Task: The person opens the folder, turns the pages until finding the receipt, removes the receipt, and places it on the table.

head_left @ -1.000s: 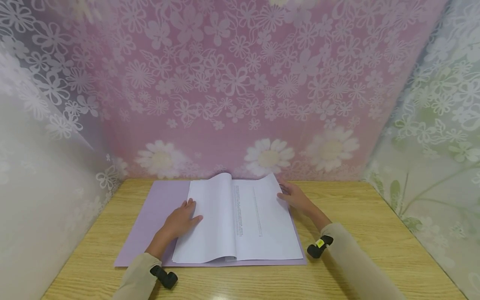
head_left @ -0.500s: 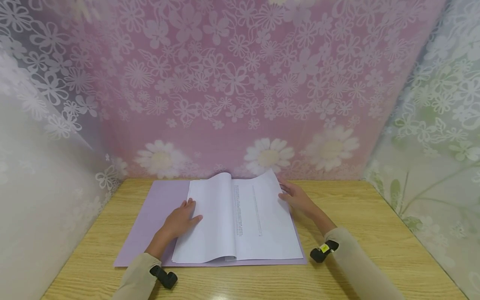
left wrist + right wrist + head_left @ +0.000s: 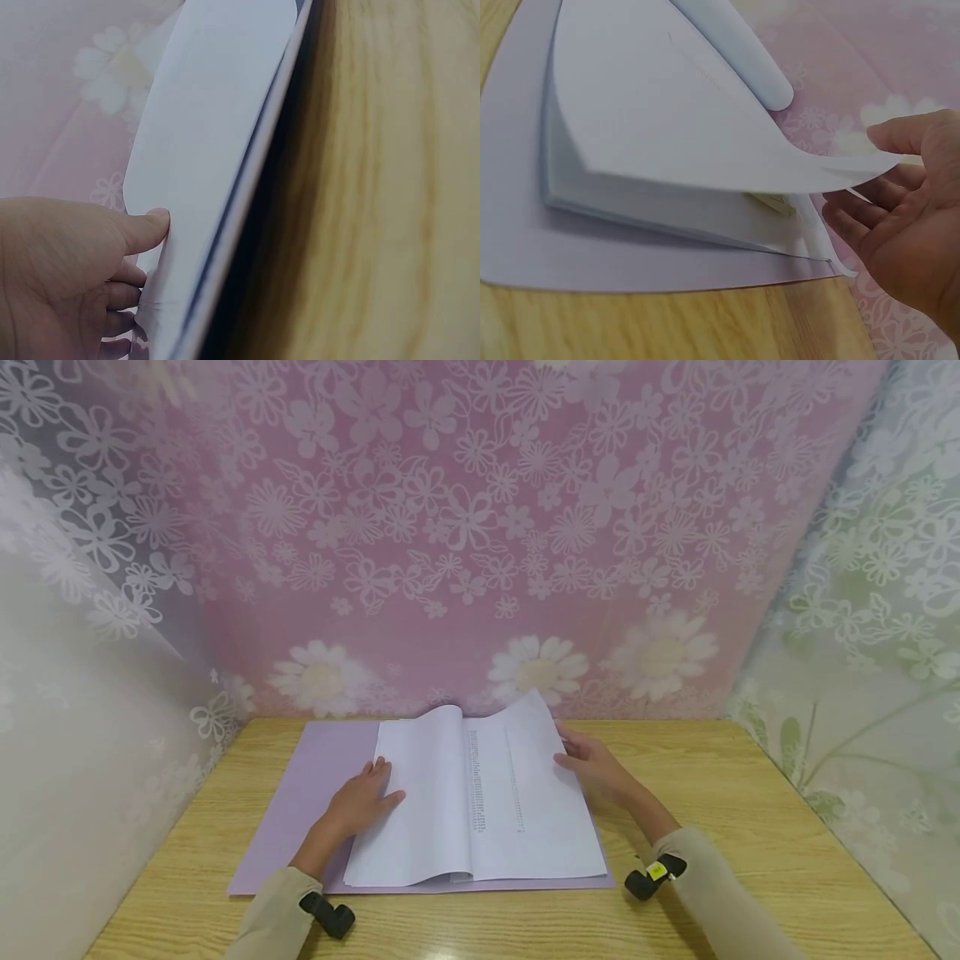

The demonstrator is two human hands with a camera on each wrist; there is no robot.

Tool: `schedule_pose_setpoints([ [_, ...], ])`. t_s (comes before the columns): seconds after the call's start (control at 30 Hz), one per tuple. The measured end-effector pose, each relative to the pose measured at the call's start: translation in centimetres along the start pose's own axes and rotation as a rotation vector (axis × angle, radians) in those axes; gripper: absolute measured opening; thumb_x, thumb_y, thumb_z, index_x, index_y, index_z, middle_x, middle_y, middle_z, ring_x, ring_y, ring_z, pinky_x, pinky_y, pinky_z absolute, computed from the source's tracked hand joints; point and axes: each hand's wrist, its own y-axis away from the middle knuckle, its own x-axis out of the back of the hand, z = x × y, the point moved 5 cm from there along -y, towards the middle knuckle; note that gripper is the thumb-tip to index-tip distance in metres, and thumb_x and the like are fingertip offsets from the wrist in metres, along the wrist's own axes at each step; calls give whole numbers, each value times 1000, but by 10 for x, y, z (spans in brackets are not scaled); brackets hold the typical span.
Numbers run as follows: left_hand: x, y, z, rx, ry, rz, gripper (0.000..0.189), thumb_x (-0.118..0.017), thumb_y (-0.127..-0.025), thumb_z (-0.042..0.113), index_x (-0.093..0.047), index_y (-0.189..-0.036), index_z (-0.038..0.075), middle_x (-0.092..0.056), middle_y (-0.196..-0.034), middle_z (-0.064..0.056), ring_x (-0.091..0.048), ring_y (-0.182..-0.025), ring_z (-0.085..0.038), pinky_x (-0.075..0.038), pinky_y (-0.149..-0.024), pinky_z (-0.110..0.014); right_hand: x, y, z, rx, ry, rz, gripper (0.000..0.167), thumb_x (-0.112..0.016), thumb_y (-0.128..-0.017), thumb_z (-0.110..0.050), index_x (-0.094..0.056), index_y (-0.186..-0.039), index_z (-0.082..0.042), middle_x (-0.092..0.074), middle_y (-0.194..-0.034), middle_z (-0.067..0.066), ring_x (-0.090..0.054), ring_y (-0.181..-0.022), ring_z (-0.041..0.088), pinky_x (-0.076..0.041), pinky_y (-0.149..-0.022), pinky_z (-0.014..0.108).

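A lilac folder [image 3: 330, 760] lies spread on the table, with white printed sheets inside. My left hand [image 3: 360, 800] rests on the turned pages [image 3: 420, 802] at the left, thumb and fingers spread. In the left wrist view, the left hand's thumb [image 3: 146, 231] lies on the white paper. My right hand [image 3: 596, 764] holds the outer edge of the right-hand page [image 3: 540, 810], thumb above and fingers beneath. The right wrist view shows this page [image 3: 682, 127] raised off the stack [image 3: 645, 217], its corner between thumb and fingers. A small yellowish patch shows under it.
The wood-grain table [image 3: 712, 793] extends to both sides and in front of the folder. A pink flowered backdrop [image 3: 450, 643] stands right behind it, with flowered curtains at left and right. Black wrist cameras sit on both sleeves.
The right-hand page's upper corner has risen a little higher and moved slightly left. My right forearm has shifted slightly right and toward the front. The left hand stays put.
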Motion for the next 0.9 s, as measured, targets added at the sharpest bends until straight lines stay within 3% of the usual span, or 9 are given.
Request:
schedule_pose_setpoints([
  [0.17, 1, 1, 2, 0, -5, 3, 67, -57, -104, 31, -35, -153, -9, -27, -162, -30, -24, -151, -50, -28, -119, -65, -3, 7, -1, -67, -95, -26, 69, -52, -108, -29, -20, -162, -3, -18, -169, 22, -25, -153, 45, -32, -118, 61],
  [0.33, 1, 1, 1, -3, -5, 6, 67, -57, -104, 30, -35, -153, -10, -28, -162, -31, -25, -151, -51, -29, -118, -66, -7, 11, -2, -100, -178, -75, 65, -43, -110, -36, -22, -162, -1, -16, -170, 22, -21, -155, 45, -23, -122, 61],
  [0.43, 0, 0, 1, -5, -15, 4, 67, -57, -104, 31, -35, -153, -10, -28, -162, -31, -25, -151, -51, -29, -119, -65, -10, 13, -3, -86, -205, -117, 62, -42, -111, -34, -23, -162, -3, -20, -169, 22, -26, -153, 44, -25, -122, 60],
  [0.63, 0, 0, 0, -7, -5, 5, 67, -57, -104, 30, -36, -152, -11, -28, -161, -31, -25, -151, -51, -28, -119, -65, -14, 18, -3, -7, -101, -146, 58, -50, -109, -26, -30, -162, -14, -30, -166, 19, -40, -148, 40, -36, -118, 60],
  [0.77, 0, 1, 1, -9, -5, 4, 66, -57, -104, 31, -37, -152, -11, -29, -161, -31, -25, -151, -51, -29, -119, -64, -18, 18, -3, 28, -27, -130, 61, -57, -105, -23, -32, -161, -18, -34, -165, 18, -40, -148, 41, -43, -115, 52],
  [0.9, -1, 0, 0, -11, -7, 8, 66, -57, -104, 31, -37, -152, -11, -29, -161, -31, -25, -151, -50, -29, -119, -64, -23, 18, -8, 58, -38, -142, 66, -61, -103, -22, -32, -161, -14, -33, -165, 19, -39, -148, 44, -46, -114, 42],
])
